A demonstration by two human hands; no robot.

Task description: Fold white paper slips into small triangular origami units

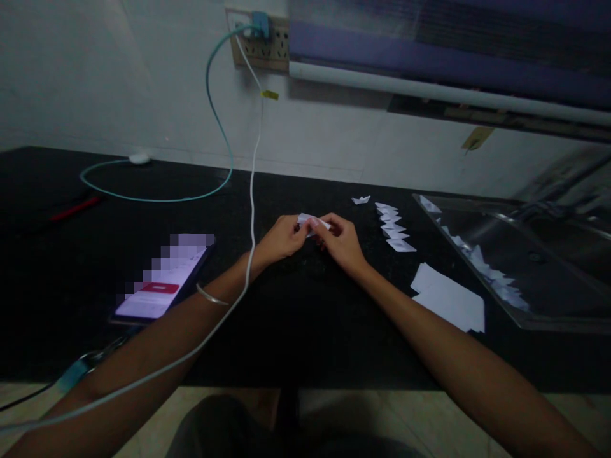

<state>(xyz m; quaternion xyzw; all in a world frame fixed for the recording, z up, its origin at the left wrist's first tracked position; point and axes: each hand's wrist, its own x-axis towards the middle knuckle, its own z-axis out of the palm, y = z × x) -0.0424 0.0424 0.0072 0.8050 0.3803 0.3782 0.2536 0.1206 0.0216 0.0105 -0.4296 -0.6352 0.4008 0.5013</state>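
Note:
Between both hands, above the middle of the black counter, is a small folded piece of white paper [305, 219]. My left hand [285, 236] pinches its left end. My right hand [341, 238] grips the right side, with the thumb pressed on top; the fingers beneath are partly hidden. To the right stand several small folded paper boats [392, 227] in a tight row, and a single paper boat [361, 200] sits just behind them. Nearer to my right forearm lies a stack of white paper sheets [451, 298].
A metal sink [548, 267] is at the right, more paper boats [491, 273] along its left edge. A lit phone [165, 277] lies left of my left forearm. A white cable [252, 191] runs from the wall socket [262, 48] across that forearm. A teal cable [162, 200] loops behind.

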